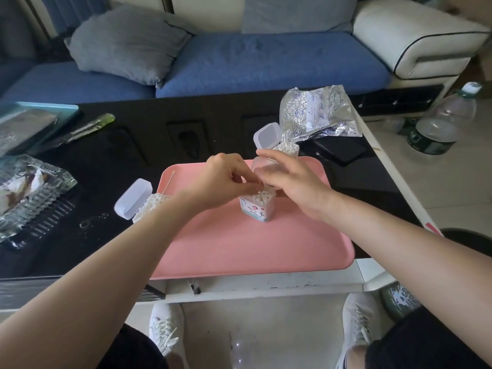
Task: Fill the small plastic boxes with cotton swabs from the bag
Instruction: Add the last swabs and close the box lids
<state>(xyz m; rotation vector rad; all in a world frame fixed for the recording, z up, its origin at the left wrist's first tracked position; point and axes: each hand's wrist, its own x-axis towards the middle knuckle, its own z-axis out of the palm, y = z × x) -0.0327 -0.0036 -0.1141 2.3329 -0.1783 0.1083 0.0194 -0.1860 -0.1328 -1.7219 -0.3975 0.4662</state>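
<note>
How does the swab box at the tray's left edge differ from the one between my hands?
The left box leans tilted at the pink tray's edge; the middle box stands upright on it. The middle box shows a printed label; the left box shows none. Both are open, full of swabs.

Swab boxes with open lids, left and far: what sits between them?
In the head view, a loose swab on the pink tray and the left hand, pinching swabs in a third box, lie between the left box and the far box.
</note>
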